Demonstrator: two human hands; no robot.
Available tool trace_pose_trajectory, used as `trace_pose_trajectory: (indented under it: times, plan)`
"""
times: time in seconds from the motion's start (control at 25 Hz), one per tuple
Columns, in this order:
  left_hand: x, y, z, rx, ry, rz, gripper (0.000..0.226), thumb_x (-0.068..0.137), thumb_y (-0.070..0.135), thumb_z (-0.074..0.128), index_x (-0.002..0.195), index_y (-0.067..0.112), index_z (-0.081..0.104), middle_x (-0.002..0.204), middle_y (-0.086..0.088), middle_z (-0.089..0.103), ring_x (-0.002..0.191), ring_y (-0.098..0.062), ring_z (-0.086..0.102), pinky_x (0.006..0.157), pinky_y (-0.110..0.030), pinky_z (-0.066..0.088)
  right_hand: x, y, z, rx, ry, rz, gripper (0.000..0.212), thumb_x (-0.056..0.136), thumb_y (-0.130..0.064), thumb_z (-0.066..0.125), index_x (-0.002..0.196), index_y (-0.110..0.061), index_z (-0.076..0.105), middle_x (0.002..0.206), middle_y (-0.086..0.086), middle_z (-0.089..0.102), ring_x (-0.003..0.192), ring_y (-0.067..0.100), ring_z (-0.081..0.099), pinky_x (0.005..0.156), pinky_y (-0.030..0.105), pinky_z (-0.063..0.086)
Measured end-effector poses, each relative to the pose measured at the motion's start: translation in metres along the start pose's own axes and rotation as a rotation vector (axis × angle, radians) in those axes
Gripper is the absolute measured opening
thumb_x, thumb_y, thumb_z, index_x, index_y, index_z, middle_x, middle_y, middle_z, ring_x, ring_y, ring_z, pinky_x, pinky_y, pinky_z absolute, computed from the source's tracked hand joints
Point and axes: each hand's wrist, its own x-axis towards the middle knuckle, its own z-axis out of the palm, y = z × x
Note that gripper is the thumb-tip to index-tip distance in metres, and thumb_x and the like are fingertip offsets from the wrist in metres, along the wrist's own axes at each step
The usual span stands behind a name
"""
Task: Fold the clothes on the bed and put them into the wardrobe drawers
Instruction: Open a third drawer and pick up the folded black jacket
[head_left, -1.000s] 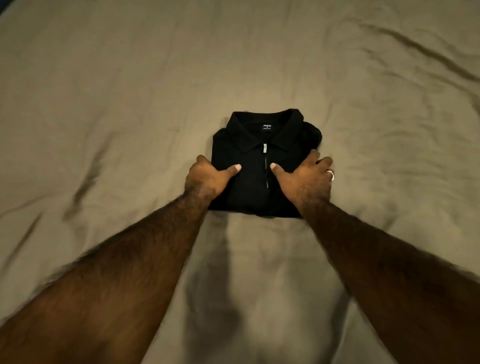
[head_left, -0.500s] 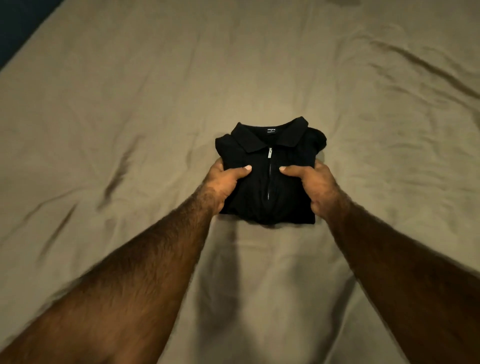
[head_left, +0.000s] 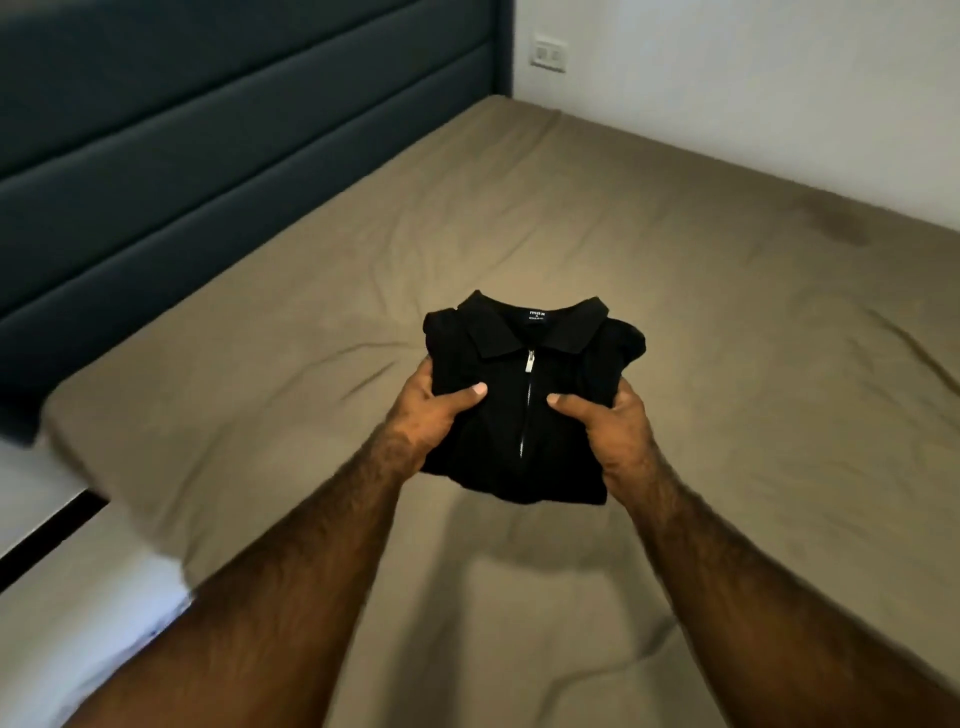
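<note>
Head view: folded black shirt (head_left: 524, 410) is held up off the bed (head_left: 727, 322), collar facing away, zip running down the middle. Its shadow falls on the sheet below, so it reads as clear of the mattress, not resting on it.

Left hand (head_left: 434, 415) grips the left edge, thumb on top near the zip, remaining fingers underneath and hidden. Right hand (head_left: 621, 431) does the same on the right edge. Both are clamped onto the fabric, nothing loose.

Judgement: folding is done for this piece, what's left is the carry to the wardrobe drawers. No wardrobe or drawer in frame, so can't say where it is.

Risks from here:
- Near hem hangs unsupported between the 2 hands. If the grip spreads or relaxes, layers sag and the fold opens.
- Sleeves tucked at the far corners look bulky; a tilt forward could let them slide out.
- Opening a drawer needs 1 free hand. A 1-hand hold on a soft stack likely droops on the free side.
- Headboard (head_left: 208, 156) is close on the left; turning that way could brush it.
</note>
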Motion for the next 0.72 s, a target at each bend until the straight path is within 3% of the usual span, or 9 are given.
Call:
trace_pose_trajectory:
  times: [0.24,0.28,0.32,0.36,0.44,0.52,0.6,0.64,0.72]
  plan:
    - [-0.18,0.047,-0.11,-0.06,0.231,0.084,0.07,0.088,0.02,0.086,0.148,0.03,0.052,0.13,0.007,0.072,0.119,-0.017,0.07,0.102,-0.042,0.058,-0.126,-0.049,0.104,-0.094,-0.266,-0.069,0.062,0.075,-0.009,0.09,0.13,-0.023,0.066,0.116,-0.002,0.078,0.104,0.023,0.076,0.092,0.05,0.063]
    - [-0.179,0.044,-0.107,-0.055,0.235,0.089,0.065,0.089,0.018,0.084,0.145,0.03,0.053,0.129,0.007,0.072,0.118,-0.015,0.07,0.101,-0.039,0.059,-0.129,-0.052,0.099,-0.077,-0.299,-0.066,0.062,0.075,-0.01,0.091,0.131,-0.024,0.066,0.116,-0.002,0.078,0.105,0.024,0.076,0.092,0.05,0.063]
    - [-0.275,0.044,-0.174,-0.098,0.413,0.124,0.061,0.09,0.017,0.083,0.141,0.032,0.054,0.126,0.009,0.072,0.114,-0.012,0.07,0.098,-0.035,0.06,-0.201,-0.053,0.165,-0.149,-0.459,-0.066,0.063,0.075,-0.012,0.091,0.131,-0.024,0.065,0.117,-0.002,0.078,0.105,0.024,0.076,0.092,0.05,0.063]
    - [-0.324,0.04,-0.207,-0.133,0.479,0.136,0.058,0.091,0.017,0.082,0.138,0.036,0.054,0.122,0.013,0.071,0.11,-0.008,0.07,0.093,-0.028,0.061,-0.245,-0.051,0.197,-0.18,-0.556,-0.058,0.062,0.076,-0.013,0.091,0.131,-0.024,0.065,0.117,-0.001,0.078,0.106,0.025,0.076,0.092,0.051,0.062]
    - [-0.342,0.034,-0.204,-0.083,0.492,0.145,0.057,0.09,0.017,0.083,0.135,0.035,0.053,0.12,0.015,0.071,0.11,-0.006,0.069,0.086,-0.021,0.06,-0.25,-0.05,0.198,-0.159,-0.564,-0.068,0.058,0.076,-0.013,0.09,0.128,-0.024,0.066,0.116,0.0,0.078,0.105,0.026,0.076,0.092,0.054,0.062]
    - [-0.423,0.005,-0.252,-0.135,0.648,0.17,0.063,0.085,0.024,0.088,0.139,0.03,0.057,0.128,0.007,0.072,0.121,-0.017,0.069,0.097,-0.033,0.06,-0.319,-0.031,0.249,-0.259,-0.692,-0.057,0.054,0.078,-0.01,0.089,0.125,-0.025,0.066,0.113,0.001,0.079,0.103,0.027,0.077,0.092,0.056,0.062]
    - [-0.475,-0.014,-0.277,-0.126,0.749,0.197,0.073,0.078,0.034,0.089,0.143,0.029,0.056,0.132,0.006,0.072,0.124,-0.018,0.068,0.105,-0.042,0.057,-0.361,-0.022,0.28,-0.265,-0.802,-0.068,0.053,0.08,-0.008,0.087,0.126,-0.023,0.066,0.113,0.003,0.079,0.103,0.029,0.077,0.093,0.057,0.061]
    - [-0.541,-0.032,-0.304,-0.14,0.889,0.207,0.075,0.078,0.036,0.089,0.145,0.029,0.056,0.133,0.007,0.071,0.124,-0.016,0.068,0.105,-0.041,0.057,-0.415,-0.003,0.316,-0.305,-0.902,-0.078,0.053,0.081,-0.007,0.086,0.128,-0.022,0.066,0.114,0.004,0.078,0.103,0.03,0.077,0.093,0.057,0.061]
    - [-0.606,-0.053,-0.321,-0.188,1.011,0.191,0.072,0.082,0.03,0.089,0.146,0.028,0.055,0.133,0.008,0.071,0.123,-0.013,0.068,0.102,-0.035,0.058,-0.479,0.011,0.344,-0.31,-1.056,-0.092,0.053,0.083,-0.004,0.084,0.129,-0.02,0.065,0.114,0.005,0.078,0.102,0.029,0.077,0.093,0.054,0.062]
